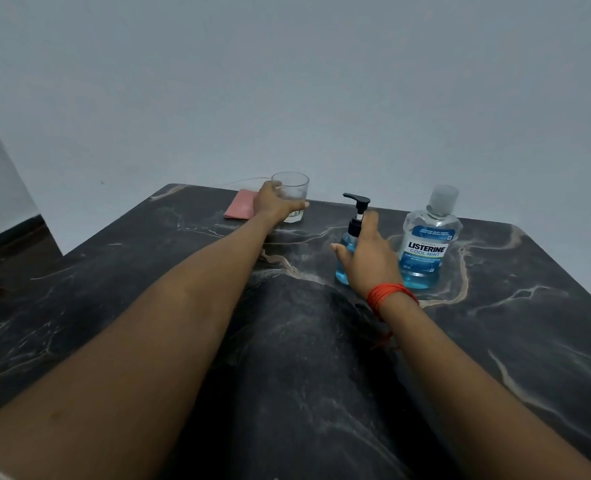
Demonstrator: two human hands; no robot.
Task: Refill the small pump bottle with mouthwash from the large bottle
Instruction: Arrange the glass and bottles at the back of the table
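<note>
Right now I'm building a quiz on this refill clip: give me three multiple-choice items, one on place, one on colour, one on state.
1. What lies just left of the glass?
A. a pink cloth
B. a spoon
C. the pump bottle

2. What colour is the pump head on the small pump bottle?
A. white
B. black
C. red

3. Is the cap on the large bottle?
A. on
B. off, lying on the table
C. held in a hand

Answers: 1 A, the pink cloth lies beside the glass; 2 B, the pump is black; 3 A, the clear cap sits on its neck.
</note>
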